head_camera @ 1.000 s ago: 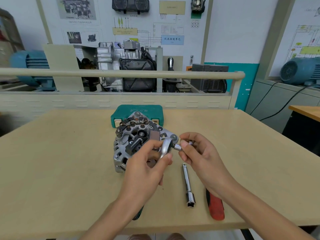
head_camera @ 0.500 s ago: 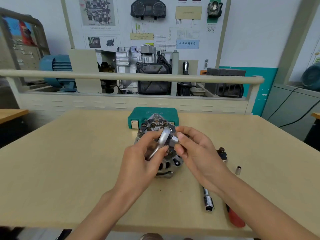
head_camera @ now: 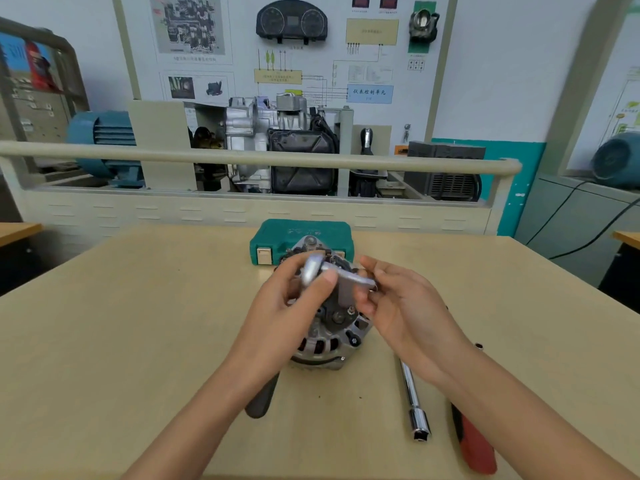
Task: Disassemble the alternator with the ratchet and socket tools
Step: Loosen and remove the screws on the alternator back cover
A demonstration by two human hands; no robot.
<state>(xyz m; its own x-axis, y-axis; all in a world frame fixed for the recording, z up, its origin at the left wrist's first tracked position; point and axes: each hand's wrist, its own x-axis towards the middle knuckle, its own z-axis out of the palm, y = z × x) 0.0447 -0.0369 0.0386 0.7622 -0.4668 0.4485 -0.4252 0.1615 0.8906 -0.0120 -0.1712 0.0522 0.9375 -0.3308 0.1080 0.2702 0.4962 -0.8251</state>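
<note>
Both hands: left hand (head_camera: 287, 306) grips the ratchet (head_camera: 313, 270); right hand (head_camera: 398, 306) pinches its socket (head_camera: 363, 281) above the alternator (head_camera: 329, 337).

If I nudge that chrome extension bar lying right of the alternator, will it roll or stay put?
The extension bar looks round and polished, so it would probably roll sideways on the flat table. Its wider socket end may make it curve. It looks like solid metal, so likely stiff and fairly heavy for its size.

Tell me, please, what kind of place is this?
Most likely an automotive training workshop or classroom. A cutaway engine stands on a display stand behind the table, a wall board carries an instrument cluster and wiring diagrams, and an alternator sits on the table beside a green tool case.
</note>
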